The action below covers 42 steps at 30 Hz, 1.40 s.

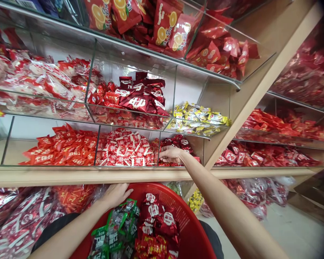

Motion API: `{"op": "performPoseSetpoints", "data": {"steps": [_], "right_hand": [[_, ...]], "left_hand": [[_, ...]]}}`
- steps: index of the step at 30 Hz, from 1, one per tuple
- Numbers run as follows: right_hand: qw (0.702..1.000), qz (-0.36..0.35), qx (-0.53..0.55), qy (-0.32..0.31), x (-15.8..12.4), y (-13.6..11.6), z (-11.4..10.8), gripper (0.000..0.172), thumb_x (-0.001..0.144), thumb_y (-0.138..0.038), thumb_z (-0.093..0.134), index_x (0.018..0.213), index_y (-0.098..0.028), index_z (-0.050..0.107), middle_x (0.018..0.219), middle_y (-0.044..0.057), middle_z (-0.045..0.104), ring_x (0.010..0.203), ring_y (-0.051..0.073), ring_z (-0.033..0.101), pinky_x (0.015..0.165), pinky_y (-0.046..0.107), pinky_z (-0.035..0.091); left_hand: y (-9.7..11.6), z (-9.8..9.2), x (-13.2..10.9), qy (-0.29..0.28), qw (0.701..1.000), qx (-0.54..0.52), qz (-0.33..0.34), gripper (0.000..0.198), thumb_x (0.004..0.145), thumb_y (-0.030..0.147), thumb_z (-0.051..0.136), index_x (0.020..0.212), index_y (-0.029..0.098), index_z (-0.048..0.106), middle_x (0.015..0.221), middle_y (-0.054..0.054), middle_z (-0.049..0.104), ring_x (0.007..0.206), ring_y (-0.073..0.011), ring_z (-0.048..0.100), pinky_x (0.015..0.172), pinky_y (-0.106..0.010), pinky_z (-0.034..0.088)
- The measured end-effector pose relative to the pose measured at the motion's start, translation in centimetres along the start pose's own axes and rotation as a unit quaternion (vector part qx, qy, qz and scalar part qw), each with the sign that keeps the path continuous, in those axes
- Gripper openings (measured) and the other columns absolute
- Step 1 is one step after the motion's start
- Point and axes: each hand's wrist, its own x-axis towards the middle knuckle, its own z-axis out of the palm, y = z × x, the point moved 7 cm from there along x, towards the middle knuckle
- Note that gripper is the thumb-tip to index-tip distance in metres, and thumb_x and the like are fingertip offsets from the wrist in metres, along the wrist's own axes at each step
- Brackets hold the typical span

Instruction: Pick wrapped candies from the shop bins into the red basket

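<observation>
My right hand (171, 154) reaches into a small bottom-shelf compartment, over dark red candy packets (182, 142). Its fingers point left and are drawn together close to the glass divider; whatever lies between them is hidden. Left of that divider is a heap of red-and-white candy packets (129, 147). Below the shelf edge, my left hand (117, 196) grips the rim of a red plastic basket (197, 230), its thumb over the inner side. Inside the basket lie green-edged clear packets (121, 223), dark red packets with white print (158, 217) and smaller red-and-yellow packets (152, 246).
Glass dividers split the shelves. Orange-red packets (67, 147) fill a bottom compartment at left; yellow-and-white candies (199, 117) sit above my right hand. A slanting wooden upright (259, 82) stands at right. Below the wooden shelf edge (70, 176) are bagged sweets (24, 223).
</observation>
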Motion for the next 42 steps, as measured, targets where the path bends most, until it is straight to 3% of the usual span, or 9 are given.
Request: {"op": "performPoseSetpoints", "data": {"steps": [8,17,21,26,30,34,36,38,42], "right_hand": [[1.0,0.005,0.001,-0.023,-0.3,0.1,0.0,0.019,0.066,-0.003,0.066,0.07,-0.014,0.051,0.052,-0.005,0.057,0.045,0.004,0.052,0.046,0.013,0.046],[0.998,-0.051,0.027,0.032,-0.6,-0.9,-1.2,0.022,0.066,-0.003,0.068,0.075,-0.014,0.052,0.059,-0.005,0.058,0.047,0.003,0.051,0.045,0.011,0.044],[0.993,-0.083,0.049,0.07,-3.0,-2.4,-2.5,0.02,0.068,-0.004,0.066,0.08,-0.015,0.054,0.064,-0.004,0.059,0.05,0.002,0.051,0.05,0.01,0.046],[0.986,-0.141,0.025,0.083,-9.4,-2.5,-3.2,0.024,0.069,-0.011,0.067,0.091,-0.016,0.059,0.072,-0.002,0.059,0.055,0.003,0.05,0.054,0.013,0.045],[0.99,-0.126,-0.063,0.03,-13.9,1.7,-0.9,0.031,0.067,-0.025,0.07,0.096,-0.019,0.059,0.08,0.0,0.059,0.063,0.007,0.052,0.053,0.017,0.043],[0.979,-0.054,-0.19,-0.044,-15.8,9.4,3.0,0.018,0.072,-0.029,0.063,0.085,-0.019,0.057,0.074,-0.001,0.058,0.06,0.01,0.051,0.053,0.021,0.04],[0.954,-0.015,-0.299,-0.021,-16.1,13.3,4.0,0.012,0.073,-0.022,0.059,0.084,-0.02,0.056,0.072,-0.001,0.057,0.062,0.012,0.052,0.054,0.022,0.039],[0.919,-0.007,-0.394,0.017,-16.2,16.1,4.6,0.016,0.07,-0.015,0.057,0.084,-0.021,0.056,0.082,0.001,0.059,0.075,0.015,0.054,0.064,0.024,0.04],[0.874,-0.004,-0.485,0.02,-16.3,19.9,6.1,0.025,0.069,-0.01,0.051,0.089,-0.023,0.057,0.104,0.006,0.057,0.094,0.02,0.054,0.076,0.027,0.039]], "left_hand": [[0.0,-0.1,-0.1,-0.007,1.0,0.001,-0.002,0.034,0.087,0.039,0.033,0.094,0.014,0.055,0.102,-0.016,0.063,0.1,-0.0282,0.057,0.084,-0.037,0.042],[-0.1,-0.3,-0.2,-0.002,1.0,0.003,-0.011,0.033,0.086,0.04,0.034,0.091,0.015,0.055,0.1,-0.015,0.063,0.095,-0.0269,0.059,0.081,-0.035,0.043],[0.0,-0.5,-0.2,-0.001,1.0,0.003,-0.013,0.033,0.086,0.04,0.034,0.091,0.016,0.056,0.097,-0.014,0.064,0.093,-0.0261,0.06,0.08,-0.034,0.043],[0.0,-0.4,-0.1,-0.015,1.0,-0.004,-0.023,0.034,0.085,0.042,0.036,0.09,0.016,0.057,0.096,-0.012,0.064,0.092,-0.025,0.059,0.08,-0.033,0.042],[-0.1,-0.1,0.1,-0.025,0.999,-0.007,-0.026,0.036,0.085,0.045,0.035,0.092,0.017,0.057,0.096,-0.012,0.064,0.092,-0.0244,0.059,0.08,-0.033,0.042],[0.1,0.0,0.1,-0.027,0.999,0.006,-0.019,0.037,0.086,0.045,0.034,0.095,0.016,0.056,0.099,-0.013,0.063,0.094,-0.0243,0.059,0.081,-0.033,0.042],[0.2,0.0,0.1,-0.026,0.999,0.013,-0.016,0.037,0.086,0.044,0.033,0.096,0.016,0.055,0.1,-0.013,0.063,0.094,-0.0246,0.059,0.081,-0.033,0.042],[0.2,0.0,0.1,-0.027,0.999,0.019,-0.012,0.038,0.087,0.044,0.033,0.098,0.015,0.054,0.1,-0.014,0.063,0.093,-0.0254,0.059,0.08,-0.034,0.042],[0.4,-0.2,0.0,-0.024,0.999,0.025,-0.005,0.038,0.087,0.043,0.033,0.102,0.015,0.053,0.106,-0.014,0.061,0.097,-0.0252,0.057,0.083,-0.034,0.041]]}}
